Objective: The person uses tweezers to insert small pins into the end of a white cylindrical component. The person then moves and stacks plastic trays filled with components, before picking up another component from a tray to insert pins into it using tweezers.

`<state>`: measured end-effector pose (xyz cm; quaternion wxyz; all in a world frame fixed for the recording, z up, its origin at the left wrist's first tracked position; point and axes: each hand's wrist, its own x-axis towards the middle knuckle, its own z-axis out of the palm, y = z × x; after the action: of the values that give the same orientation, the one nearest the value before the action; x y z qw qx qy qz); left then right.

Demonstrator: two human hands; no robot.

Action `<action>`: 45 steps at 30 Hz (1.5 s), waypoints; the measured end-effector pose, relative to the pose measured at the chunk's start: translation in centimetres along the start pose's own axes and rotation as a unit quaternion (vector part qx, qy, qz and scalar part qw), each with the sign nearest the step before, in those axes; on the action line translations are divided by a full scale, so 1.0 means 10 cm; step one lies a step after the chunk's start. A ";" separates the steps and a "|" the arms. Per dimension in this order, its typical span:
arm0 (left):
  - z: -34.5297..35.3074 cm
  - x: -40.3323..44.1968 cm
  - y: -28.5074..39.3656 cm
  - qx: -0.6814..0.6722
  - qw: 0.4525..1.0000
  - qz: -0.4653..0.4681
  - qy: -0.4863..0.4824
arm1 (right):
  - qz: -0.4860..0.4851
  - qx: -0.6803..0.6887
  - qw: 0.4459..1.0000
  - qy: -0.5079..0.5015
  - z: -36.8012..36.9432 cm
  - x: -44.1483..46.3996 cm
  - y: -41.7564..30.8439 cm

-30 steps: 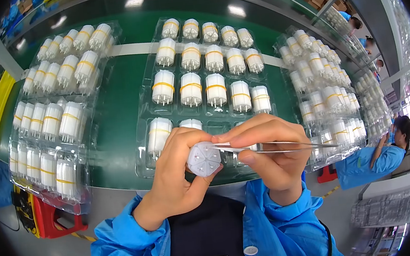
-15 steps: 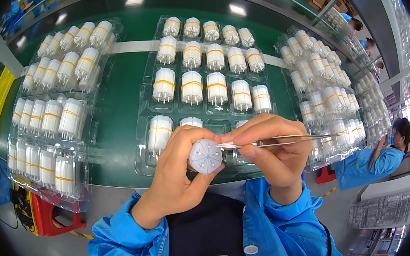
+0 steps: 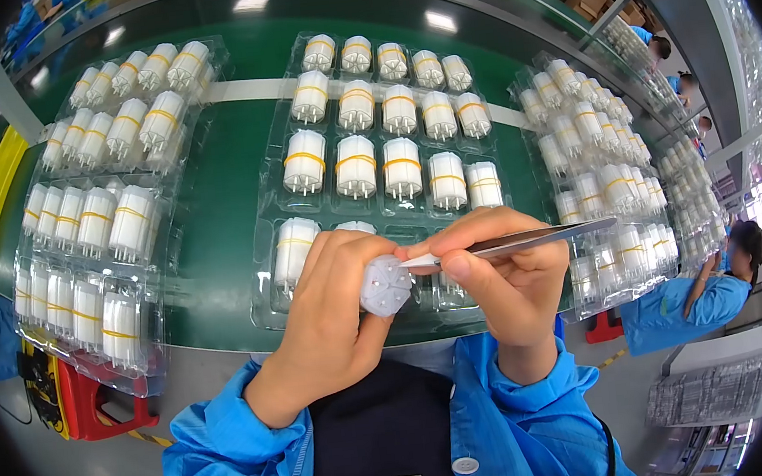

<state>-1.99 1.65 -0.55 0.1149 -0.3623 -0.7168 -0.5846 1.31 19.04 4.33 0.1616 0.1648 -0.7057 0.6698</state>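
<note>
My left hand point(image 3: 329, 321) is closed around a white cylindrical part point(image 3: 384, 288), its round end with small pins turned toward me. Between the thumb and fingers of my right hand point(image 3: 504, 277) is a pair of metal tweezers point(image 3: 541, 237), lying nearly level and pointing left. The tweezer end reaches the upper right edge of the part's face; fingers hide the exact contact. Just beyond my hands lies a clear plastic tray point(image 3: 269, 290) of similar white cylinders, each with a yellow band, such as this cylinder point(image 3: 292, 251).
Stacked trays of banded cylinders stand at the left point(image 3: 113, 222) and right point(image 3: 610, 188) of the green tabletop point(image 3: 212, 291). A red stool point(image 3: 85, 400) is below left. At the far right sits a person in blue point(image 3: 686, 305).
The tweezers have rolled, showing a broader face, and their rear end tilts up. The cylinder's end face has turned slightly in my left hand and shifted a little right.
</note>
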 end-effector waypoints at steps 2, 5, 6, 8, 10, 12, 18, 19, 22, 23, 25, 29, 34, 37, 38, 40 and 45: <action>0.00 0.01 -0.01 0.010 1.000 0.006 0.002 | 0.002 0.007 1.000 0.006 0.02 0.00 0.01; 0.00 0.00 -0.03 0.028 0.999 0.015 -0.001 | 0.021 0.011 1.000 0.016 0.03 -0.01 0.02; 0.00 0.00 -0.03 0.037 0.999 0.019 -0.006 | 0.036 0.004 0.999 0.016 0.03 -0.01 0.02; 0.00 0.01 -0.03 0.046 0.999 0.028 -0.004 | 0.051 -0.004 0.999 0.016 0.02 0.00 0.01; 0.01 0.00 -0.03 0.054 0.998 0.036 -0.002 | -0.033 -0.171 0.984 -0.045 0.00 0.04 -0.04; 0.02 0.01 -0.02 0.048 0.998 0.030 0.005 | -0.071 -0.214 0.973 -0.049 0.03 0.05 -0.09; 0.01 -0.04 0.01 -0.084 0.994 -0.071 0.024 | -0.157 -0.256 0.951 -0.073 0.03 0.07 -0.03; 0.00 -0.04 0.03 -0.082 0.994 -0.070 0.023 | -0.090 -0.004 0.996 -0.011 0.00 0.02 0.06; -0.02 -0.03 0.07 -0.197 0.975 -0.098 -0.006 | -0.043 0.252 0.959 0.120 -0.09 -0.05 0.11; -0.01 -0.04 0.07 -0.196 0.976 -0.098 -0.007 | -0.072 0.252 0.946 0.192 -0.11 -0.07 0.11; 0.00 -0.05 0.07 -0.259 0.955 -0.145 0.005 | -0.069 0.223 0.951 0.202 -0.12 -0.15 0.15; 0.04 -0.04 0.08 -0.281 0.945 -0.165 0.014 | -0.041 0.159 0.965 0.205 -0.05 -0.24 0.18; 0.06 0.00 0.06 -0.203 0.970 -0.133 0.016 | -0.034 0.142 0.968 0.205 -0.03 -0.26 0.17; 0.07 0.01 0.07 -0.203 0.969 -0.136 0.022 | -0.033 0.150 0.966 0.206 -0.02 -0.27 0.22; 0.08 0.00 0.06 -0.202 0.970 -0.137 0.022 | -0.032 0.152 0.966 0.206 -0.02 -0.27 0.22; 0.09 -0.01 0.03 -0.136 0.981 -0.137 0.015 | -0.036 0.147 0.966 0.209 -0.03 -0.28 0.22; 0.19 0.02 0.07 -0.163 0.972 -0.164 0.030 | -0.051 0.139 0.963 0.226 -0.11 -0.32 0.24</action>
<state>-1.24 3.54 -0.46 -0.0215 -0.2358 -0.6573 -0.7155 3.08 20.31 0.85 0.3260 0.0658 -0.5419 0.7719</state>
